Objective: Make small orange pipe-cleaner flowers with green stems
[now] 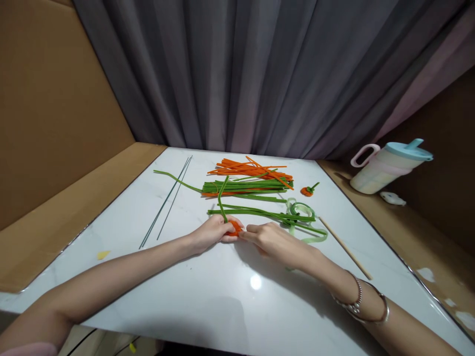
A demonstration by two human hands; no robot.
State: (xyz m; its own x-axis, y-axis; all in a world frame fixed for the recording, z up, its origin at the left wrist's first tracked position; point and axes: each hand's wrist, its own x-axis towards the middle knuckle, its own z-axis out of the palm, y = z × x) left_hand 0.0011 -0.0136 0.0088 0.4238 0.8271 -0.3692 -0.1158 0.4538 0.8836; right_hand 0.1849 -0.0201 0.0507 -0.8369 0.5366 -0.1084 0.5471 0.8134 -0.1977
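Note:
My left hand [215,231] is closed round a small orange piece of coiled pipe cleaner [235,228]. A green pipe cleaner [221,198] rises from that piece like a stem, bent near its top. From the right, my right hand [269,238] pinches at the edge of the orange piece, its fingertips together. Just beyond both hands lie loose green pipe cleaners [245,211]. Farther back are a green bundle [245,186] and a heap of orange pipe cleaners [237,166]. A small orange piece with a green stem [307,191] lies at the right.
Rolls of green tape [302,211] and a wooden stick [345,248] lie right of the hands. Thin dark green wires [166,202] are at the left, near a yellow scrap [103,254]. A tumbler [386,165] with a blue lid stands beyond the table's right edge.

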